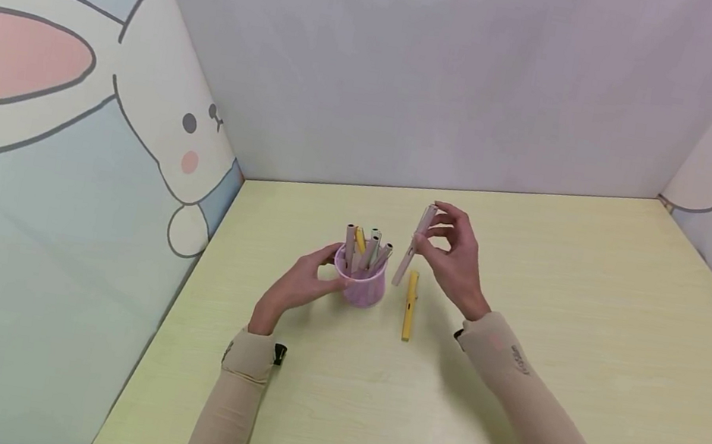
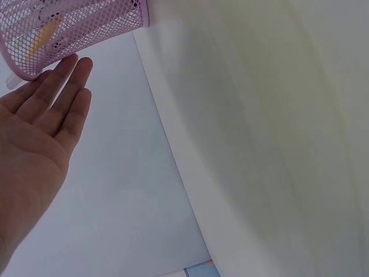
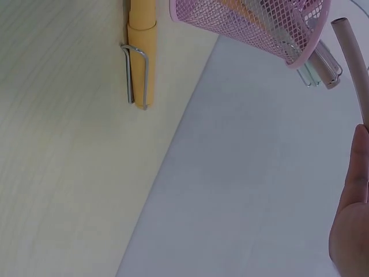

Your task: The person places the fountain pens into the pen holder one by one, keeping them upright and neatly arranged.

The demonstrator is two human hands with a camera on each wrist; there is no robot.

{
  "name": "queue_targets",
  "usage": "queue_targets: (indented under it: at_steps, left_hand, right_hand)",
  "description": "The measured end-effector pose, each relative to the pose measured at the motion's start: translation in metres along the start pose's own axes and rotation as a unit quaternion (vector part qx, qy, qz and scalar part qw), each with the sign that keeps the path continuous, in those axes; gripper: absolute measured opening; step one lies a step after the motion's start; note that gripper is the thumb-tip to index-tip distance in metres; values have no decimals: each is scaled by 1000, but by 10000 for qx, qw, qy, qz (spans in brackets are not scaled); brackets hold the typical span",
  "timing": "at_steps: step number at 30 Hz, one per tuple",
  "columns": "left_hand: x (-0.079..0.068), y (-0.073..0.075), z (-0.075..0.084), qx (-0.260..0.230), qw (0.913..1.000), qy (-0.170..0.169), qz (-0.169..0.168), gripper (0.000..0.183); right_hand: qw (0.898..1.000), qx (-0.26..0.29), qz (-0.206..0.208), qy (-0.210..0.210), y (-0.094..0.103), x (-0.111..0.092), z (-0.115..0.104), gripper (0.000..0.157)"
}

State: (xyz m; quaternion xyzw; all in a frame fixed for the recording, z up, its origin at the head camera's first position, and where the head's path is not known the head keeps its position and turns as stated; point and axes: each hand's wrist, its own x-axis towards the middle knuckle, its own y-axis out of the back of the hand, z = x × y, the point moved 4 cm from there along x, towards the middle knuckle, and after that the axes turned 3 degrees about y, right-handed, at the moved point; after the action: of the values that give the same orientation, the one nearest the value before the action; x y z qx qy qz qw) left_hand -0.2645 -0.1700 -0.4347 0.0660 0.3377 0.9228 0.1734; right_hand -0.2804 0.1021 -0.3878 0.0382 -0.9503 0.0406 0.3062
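Note:
A pink mesh pen holder (image 1: 364, 292) stands on the table with several pens in it, pinkish ones, a yellow one and a pale green one. My left hand (image 1: 304, 281) holds it from the left, thumb at the near side and fingers round the far side; those fingers look fairly straight in the left wrist view. To the right of the holder, my right hand (image 1: 456, 258) pinches a pale pink pen (image 1: 412, 250) in the air, tilted with its lower end toward the holder. Below it a yellow pen (image 1: 409, 311) lies on the table, its metal clip (image 3: 144, 75) visible in the right wrist view.
The light wood-grain table (image 1: 586, 348) meets a plain pale wall (image 1: 459, 84) at the back. Side walls with cartoon drawings, such as a rabbit (image 1: 159, 108), stand left and right.

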Motion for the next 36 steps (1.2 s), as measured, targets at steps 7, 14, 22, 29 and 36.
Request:
queue_targets:
  at_steps: [7, 14, 22, 29, 36]
  left_hand:
    - [1, 0, 1, -18, 10000, -17, 5, 76]
    - [0, 0, 2, 18, 10000, -1, -16, 77]
    - [1, 0, 0, -10, 10000, 3, -12, 77]
    - [0, -1, 1, -47, 10000, -9, 0, 78]
    - [0, -1, 2, -23, 10000, 24, 1, 79]
  right_hand:
    - [9997, 172, 21, 161, -7, 2, -2, 60]
    - [9996, 193, 27, 227, -15, 4, -2, 60]
    - [9988, 170, 194, 421, -22, 5, 1, 59]
    - [9986, 190, 277, 409, -28, 4, 1, 62]
    - [9993, 206, 229, 232, -35, 0, -6, 61]
